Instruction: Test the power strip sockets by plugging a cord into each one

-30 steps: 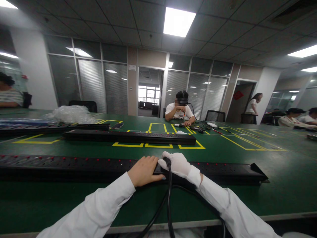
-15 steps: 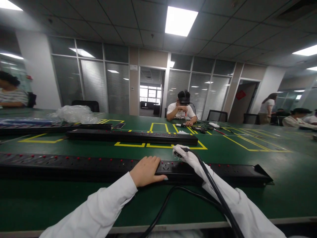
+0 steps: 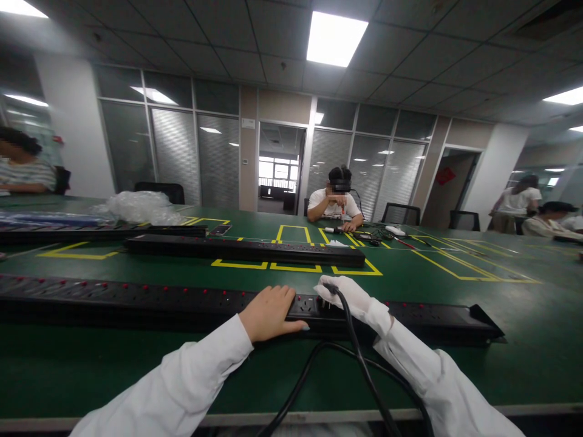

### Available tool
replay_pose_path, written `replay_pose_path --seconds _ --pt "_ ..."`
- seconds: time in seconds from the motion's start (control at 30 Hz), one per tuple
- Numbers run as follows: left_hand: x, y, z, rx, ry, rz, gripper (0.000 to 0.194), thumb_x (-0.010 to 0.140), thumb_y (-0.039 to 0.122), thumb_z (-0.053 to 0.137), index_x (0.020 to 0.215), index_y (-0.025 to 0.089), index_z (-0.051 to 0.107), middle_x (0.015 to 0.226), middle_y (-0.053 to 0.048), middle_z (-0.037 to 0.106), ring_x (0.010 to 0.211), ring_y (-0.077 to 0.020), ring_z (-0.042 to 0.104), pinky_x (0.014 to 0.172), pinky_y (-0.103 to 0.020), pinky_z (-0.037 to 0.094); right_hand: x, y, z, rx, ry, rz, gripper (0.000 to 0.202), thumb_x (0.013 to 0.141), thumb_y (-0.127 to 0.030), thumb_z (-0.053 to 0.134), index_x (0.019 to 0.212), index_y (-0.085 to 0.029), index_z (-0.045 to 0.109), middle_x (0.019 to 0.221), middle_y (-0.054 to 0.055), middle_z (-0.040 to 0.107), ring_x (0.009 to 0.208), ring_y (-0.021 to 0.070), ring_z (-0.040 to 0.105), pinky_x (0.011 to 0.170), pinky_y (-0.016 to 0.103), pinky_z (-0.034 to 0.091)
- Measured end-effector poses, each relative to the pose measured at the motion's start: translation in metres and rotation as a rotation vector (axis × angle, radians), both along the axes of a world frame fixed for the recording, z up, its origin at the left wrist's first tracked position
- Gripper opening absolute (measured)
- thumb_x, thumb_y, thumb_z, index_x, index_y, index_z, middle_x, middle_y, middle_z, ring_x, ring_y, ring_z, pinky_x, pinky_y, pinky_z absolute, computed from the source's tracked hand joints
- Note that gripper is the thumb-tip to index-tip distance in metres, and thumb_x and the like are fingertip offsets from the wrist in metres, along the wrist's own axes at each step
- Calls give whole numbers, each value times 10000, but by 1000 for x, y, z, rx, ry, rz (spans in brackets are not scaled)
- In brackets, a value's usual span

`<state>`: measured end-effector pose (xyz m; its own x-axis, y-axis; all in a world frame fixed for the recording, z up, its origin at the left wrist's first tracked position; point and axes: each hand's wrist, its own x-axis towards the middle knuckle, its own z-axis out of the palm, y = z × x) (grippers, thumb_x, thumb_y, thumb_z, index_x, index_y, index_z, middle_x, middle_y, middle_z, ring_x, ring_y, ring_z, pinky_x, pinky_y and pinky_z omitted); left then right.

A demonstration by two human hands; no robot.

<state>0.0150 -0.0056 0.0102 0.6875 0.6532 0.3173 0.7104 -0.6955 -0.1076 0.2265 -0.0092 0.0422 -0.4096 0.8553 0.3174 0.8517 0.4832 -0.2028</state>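
Swung off the forearm since the earlier frame, the black cable (image 3: pixel 356 346) drops nearer centre, and the plug (image 3: pixel 332 290) is tipped prongs-down. Across the green table (image 3: pixel 68 364), the black power strip (image 3: pixel 182 305) runs from the left edge to centre-right, probably laid flat so its outlets face up. My left hand (image 3: pixel 268 312) spreads over it at centre, likely bracing it; my gloved right hand (image 3: pixel 353 298) pinches the plug over it, contact unclear. Dark and faintly glossy, the strip carries small red buttons (image 3: pixel 226 294).
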Motion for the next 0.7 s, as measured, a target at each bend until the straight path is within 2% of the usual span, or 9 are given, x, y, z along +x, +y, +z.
replay_pose_path --seconds 0.2,0.4,0.7 --pt "0 -1 1 -6 -9 5 596 721 679 293 969 170 481 892 -88 573 839 -256 536 749 -370 376 -8 -6 -1 210 -235 -123 315 820 -463 375 803 -220 574 514 -11 498 478 100 436 482 221 194" --pt "1 0 -1 19 -31 9 592 718 676 304 971 170 479 876 -85 569 822 -255 536 739 -376 379 -5 -11 0 301 -339 -91 374 852 -464 293 803 -218 570 513 6 545 466 105 476 472 223 171" --pt "1 1 -4 78 -19 7 603 715 684 290 967 167 473 862 -81 566 817 -255 538 725 -381 394 -7 -17 -9 375 -409 -59 307 843 -438 321 804 -221 535 555 2 598 499 120 537 486 223 172"
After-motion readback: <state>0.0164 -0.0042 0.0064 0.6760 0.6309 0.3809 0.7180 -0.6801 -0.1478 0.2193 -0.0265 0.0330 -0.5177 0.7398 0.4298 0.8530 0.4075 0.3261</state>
